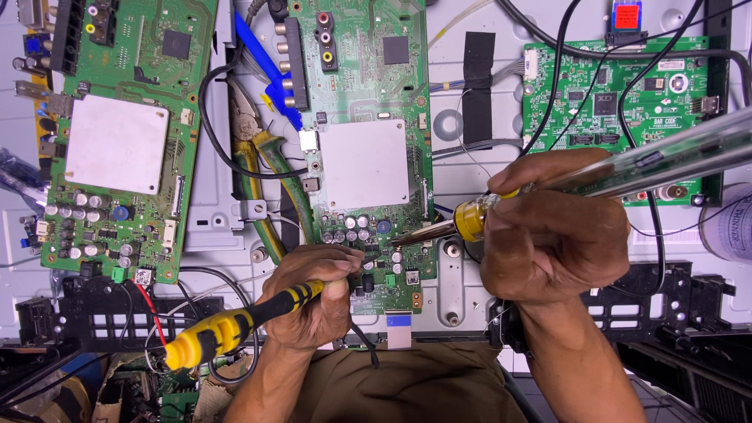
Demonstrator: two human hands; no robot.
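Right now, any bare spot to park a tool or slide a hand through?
Bare grey panel between the middle board and the right-hand board, beside the black tape, though thin wires cross it. Crowded: the gap with pliers and cables, and the board's lower edge where left hand and right hand work.

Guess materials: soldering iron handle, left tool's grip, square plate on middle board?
Soldering iron handle: clear, glossy plastic, innards visible. Left tool grip: yellow-and-black, matte, probably rubbery plastic. Square plate on the middle board: dull pale grey, flat, probably a metal shield.
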